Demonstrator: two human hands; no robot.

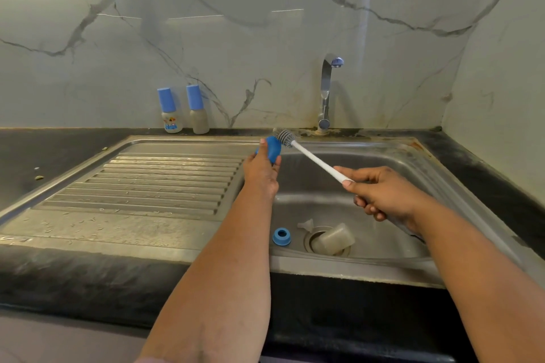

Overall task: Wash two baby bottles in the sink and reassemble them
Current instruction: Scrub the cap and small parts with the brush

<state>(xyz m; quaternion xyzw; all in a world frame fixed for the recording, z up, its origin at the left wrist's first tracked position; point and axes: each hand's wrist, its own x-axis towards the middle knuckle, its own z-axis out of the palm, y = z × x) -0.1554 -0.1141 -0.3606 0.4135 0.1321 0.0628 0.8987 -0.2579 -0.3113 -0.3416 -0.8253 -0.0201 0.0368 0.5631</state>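
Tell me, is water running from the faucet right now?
No, the faucet shows no stream below its spout, while the right hand holds the bottle brush against the blue cap in the left hand.

Both forearms in view, bare, reaching forward from the bottom edge. My left arm runs up and slightly right, nearly straight, wrist extended. Left hand is seen from the back, fingers curled round a blue cap at its far side, thumb tip showing on the cap's left. My right arm comes in from the lower right corner, angled up-left, wrist bent a little. Right hand grips a white brush handle, thumb laid along it, index finger stretched above, other fingers curled underneath. Hands apart, left further forward than right.
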